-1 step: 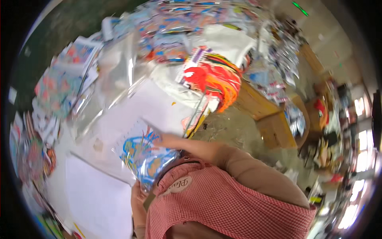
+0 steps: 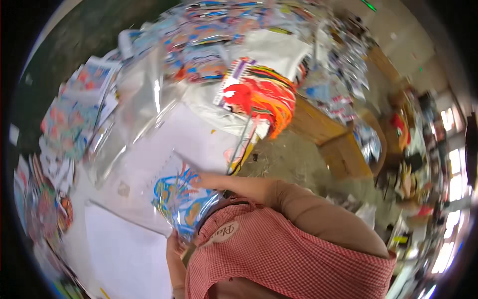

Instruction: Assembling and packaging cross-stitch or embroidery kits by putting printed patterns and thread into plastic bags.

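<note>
A clear plastic packet (image 2: 186,209) with a blue printed sheet in it lies tilted against the table's near edge, close to my body. At its lower corner my left hand (image 2: 175,245) is closed on the packet's edge, partly hidden by my apron. My right hand (image 2: 195,178) grips the upper right edge of the same packet, its fingertips somewhat blurred over the coloured print. Beneath and beyond the packet is the white tabletop (image 2: 191,132). A white sheet or board (image 2: 124,249) lies to the left of my left hand.
Clear plastic sleeves (image 2: 134,119) lie farther left. A bundle of red and orange cords (image 2: 276,102) rests on white plastic at the far right of the table. Printed packets (image 2: 204,60) are heaped behind; printed sheets (image 2: 74,117) lie left. A cardboard box (image 2: 343,154) stands right.
The view has shifted slightly, so the table's contents sit a little farther left. Both hands stay on the packet, with hardly any visible movement.
</note>
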The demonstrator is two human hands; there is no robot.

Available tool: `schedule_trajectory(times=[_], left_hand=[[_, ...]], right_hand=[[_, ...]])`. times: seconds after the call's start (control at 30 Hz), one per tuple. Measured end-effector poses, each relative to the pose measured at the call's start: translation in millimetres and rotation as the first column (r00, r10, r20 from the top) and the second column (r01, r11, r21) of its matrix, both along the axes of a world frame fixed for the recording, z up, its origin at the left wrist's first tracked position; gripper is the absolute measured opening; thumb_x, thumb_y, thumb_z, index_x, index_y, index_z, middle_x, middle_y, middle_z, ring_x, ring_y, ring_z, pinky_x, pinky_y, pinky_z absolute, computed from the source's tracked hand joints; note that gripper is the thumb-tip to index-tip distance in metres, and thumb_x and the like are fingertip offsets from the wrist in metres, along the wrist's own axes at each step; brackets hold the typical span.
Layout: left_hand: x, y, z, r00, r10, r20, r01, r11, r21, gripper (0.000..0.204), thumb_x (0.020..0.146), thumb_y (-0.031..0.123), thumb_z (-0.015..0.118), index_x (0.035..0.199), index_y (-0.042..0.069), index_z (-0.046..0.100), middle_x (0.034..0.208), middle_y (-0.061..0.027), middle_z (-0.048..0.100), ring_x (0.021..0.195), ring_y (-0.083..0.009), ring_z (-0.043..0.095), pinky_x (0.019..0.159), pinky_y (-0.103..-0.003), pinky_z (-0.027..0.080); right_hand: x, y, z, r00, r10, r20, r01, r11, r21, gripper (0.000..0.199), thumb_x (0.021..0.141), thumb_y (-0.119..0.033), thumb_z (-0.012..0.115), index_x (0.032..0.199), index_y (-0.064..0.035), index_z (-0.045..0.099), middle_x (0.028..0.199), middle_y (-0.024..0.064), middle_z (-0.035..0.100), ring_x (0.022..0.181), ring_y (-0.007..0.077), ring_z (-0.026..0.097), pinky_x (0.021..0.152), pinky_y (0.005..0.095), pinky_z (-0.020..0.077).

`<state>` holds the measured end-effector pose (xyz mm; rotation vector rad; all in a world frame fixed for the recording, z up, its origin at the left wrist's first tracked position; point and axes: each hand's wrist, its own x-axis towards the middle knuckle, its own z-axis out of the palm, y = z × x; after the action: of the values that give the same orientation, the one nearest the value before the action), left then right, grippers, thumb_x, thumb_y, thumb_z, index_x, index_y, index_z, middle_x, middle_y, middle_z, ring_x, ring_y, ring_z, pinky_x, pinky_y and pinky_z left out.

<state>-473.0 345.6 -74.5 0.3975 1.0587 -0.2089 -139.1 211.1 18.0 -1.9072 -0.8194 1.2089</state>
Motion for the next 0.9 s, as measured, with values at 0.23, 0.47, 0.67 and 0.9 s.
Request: schedule_trajectory(times=[0.23, 0.47, 0.67, 0.9], left_hand=[[21, 49, -17, 0.981, -0.192, -0.019, 0.124, 0.551, 0.825, 0.055, 0.095, 0.043, 0.038, 0.126, -0.001, 0.045, 0.116, -0.0154, 0.052, 0.099, -0.0261, 0.054, 0.079, -0.036, 0.046], [113, 15, 41, 0.949, 0.103, 0.297, -0.238, 0.854, 0.463, 0.077, 0.094, 0.061, 0.027, 0.141, 0.001, 0.030, 0.142, -0.0117, 0.037, 0.126, -0.0287, 0.039, 0.107, -0.039, 0.029], [123, -20, 22, 0.925, 0.193, 0.329, -0.340, 0.807, 0.483, 0.063, 0.095, 0.050, 0.040, 0.140, 0.005, 0.035, 0.134, -0.0127, 0.047, 0.119, -0.0265, 0.048, 0.100, -0.039, 0.037], [189, -98, 22, 0.941, -0.047, 0.334, -0.168, 0.793, 0.586, 0.062, 0.094, 0.048, 0.041, 0.139, 0.005, 0.036, 0.133, -0.0130, 0.048, 0.117, -0.0267, 0.049, 0.099, -0.039, 0.037]], right_hand=[[-26, -32, 14, 0.907, -0.099, -0.410, 0.220, 0.940, 0.259, 0.035, 0.091, -0.021, 0.057, 0.123, -0.0079, 0.055, 0.114, 0.0012, 0.059, 0.101, 0.0114, 0.051, 0.088, 0.0296, 0.0438], [-27, -89, 71, 0.755, -0.159, -0.636, 0.470, 0.808, 0.356, 0.042, 0.093, -0.021, 0.055, 0.131, -0.0073, 0.045, 0.121, -0.0008, 0.055, 0.110, 0.0106, 0.047, 0.097, 0.0288, 0.0378], [-13, -144, 79, 0.760, -0.235, -0.606, 0.512, 0.791, 0.335, 0.041, 0.092, -0.019, 0.056, 0.130, -0.0061, 0.046, 0.122, -0.0003, 0.054, 0.110, 0.0103, 0.047, 0.096, 0.0285, 0.0390], [21, -205, 42, 0.779, -0.212, -0.590, 0.520, 0.745, 0.418, 0.038, 0.090, -0.021, 0.060, 0.123, -0.0029, 0.053, 0.114, 0.0021, 0.060, 0.102, 0.0113, 0.054, 0.091, 0.0289, 0.0439]])
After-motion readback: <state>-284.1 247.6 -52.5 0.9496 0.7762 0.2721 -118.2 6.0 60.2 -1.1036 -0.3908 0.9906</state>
